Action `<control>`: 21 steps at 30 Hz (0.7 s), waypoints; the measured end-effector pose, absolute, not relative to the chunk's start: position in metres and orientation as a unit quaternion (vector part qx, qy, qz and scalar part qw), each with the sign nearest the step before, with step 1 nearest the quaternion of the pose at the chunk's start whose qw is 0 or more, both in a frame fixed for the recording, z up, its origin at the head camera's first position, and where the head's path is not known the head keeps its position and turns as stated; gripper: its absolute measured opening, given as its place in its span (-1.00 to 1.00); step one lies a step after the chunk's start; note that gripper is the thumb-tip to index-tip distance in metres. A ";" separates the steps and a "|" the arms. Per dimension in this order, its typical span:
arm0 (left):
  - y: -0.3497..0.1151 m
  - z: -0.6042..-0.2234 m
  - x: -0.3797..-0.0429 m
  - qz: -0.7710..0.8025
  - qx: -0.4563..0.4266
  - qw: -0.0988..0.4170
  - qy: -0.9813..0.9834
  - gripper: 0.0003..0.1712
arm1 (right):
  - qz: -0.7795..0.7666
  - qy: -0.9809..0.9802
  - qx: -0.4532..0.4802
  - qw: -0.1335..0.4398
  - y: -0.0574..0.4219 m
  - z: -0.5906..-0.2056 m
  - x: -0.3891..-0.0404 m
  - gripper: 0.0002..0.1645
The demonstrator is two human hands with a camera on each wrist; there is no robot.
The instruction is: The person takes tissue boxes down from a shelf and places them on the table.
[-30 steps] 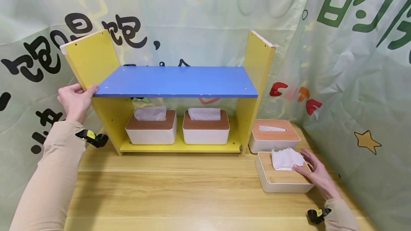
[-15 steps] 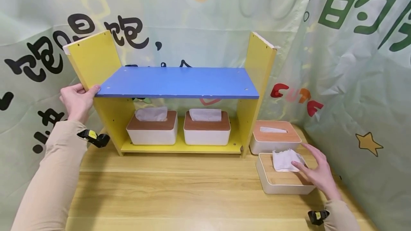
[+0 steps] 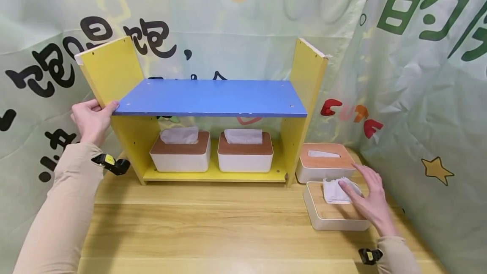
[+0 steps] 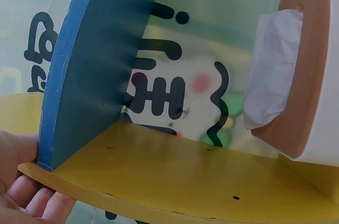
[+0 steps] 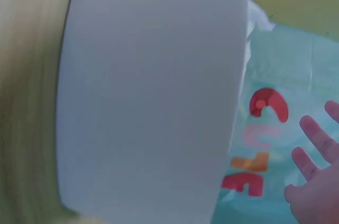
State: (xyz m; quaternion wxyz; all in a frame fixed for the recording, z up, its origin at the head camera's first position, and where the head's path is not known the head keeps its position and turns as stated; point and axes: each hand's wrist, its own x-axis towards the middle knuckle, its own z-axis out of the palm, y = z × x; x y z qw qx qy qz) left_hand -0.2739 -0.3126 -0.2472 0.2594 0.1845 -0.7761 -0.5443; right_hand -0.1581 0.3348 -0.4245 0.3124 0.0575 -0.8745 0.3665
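My left hand (image 3: 91, 119) grips the left side panel of a yellow and blue shelf (image 3: 213, 96), thumb at the blue board's front corner. In the left wrist view its fingers (image 4: 53, 205) wrap behind the yellow edge. Over the right end of a white tissue box (image 3: 338, 224) with a light wooden lid, my right hand (image 3: 370, 200) hovers, fingers spread and thumb near the tissue (image 3: 337, 191) poking out of the slot. The right wrist view has the box's white side (image 5: 153, 97) large, with the fingers (image 5: 318, 136) apart from it.
Two similar tissue boxes (image 3: 180, 163) (image 3: 245, 163) stand side by side on the shelf's yellow bottom board. Another tissue box (image 3: 326, 173) is right of the shelf, just behind the near one. A printed cloth (image 3: 418, 109) hangs behind and along the right of the wooden table (image 3: 213, 231).
My right hand has come up off the near tissue box's right edge, then shifted left over its lid. The left hand keeps its hold on the shelf.
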 end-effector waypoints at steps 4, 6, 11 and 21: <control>-0.313 -0.246 -0.274 -0.541 0.191 0.257 -0.778 -0.32 | 0.378 -0.872 0.073 0.301 0.323 -0.419 -0.158 -0.24; -0.313 -0.246 -0.274 -0.540 0.192 0.255 -0.778 -0.32 | 0.385 -0.872 0.080 0.291 0.317 -0.415 -0.159 -0.25; -0.313 -0.246 -0.274 -0.544 0.191 0.254 -0.777 -0.31 | 0.390 -0.872 0.101 0.279 0.301 -0.410 -0.162 -0.25; -0.312 -0.247 -0.273 -0.543 0.182 0.260 -0.777 -0.32 | 0.381 -0.873 0.145 0.269 0.268 -0.414 -0.176 -0.26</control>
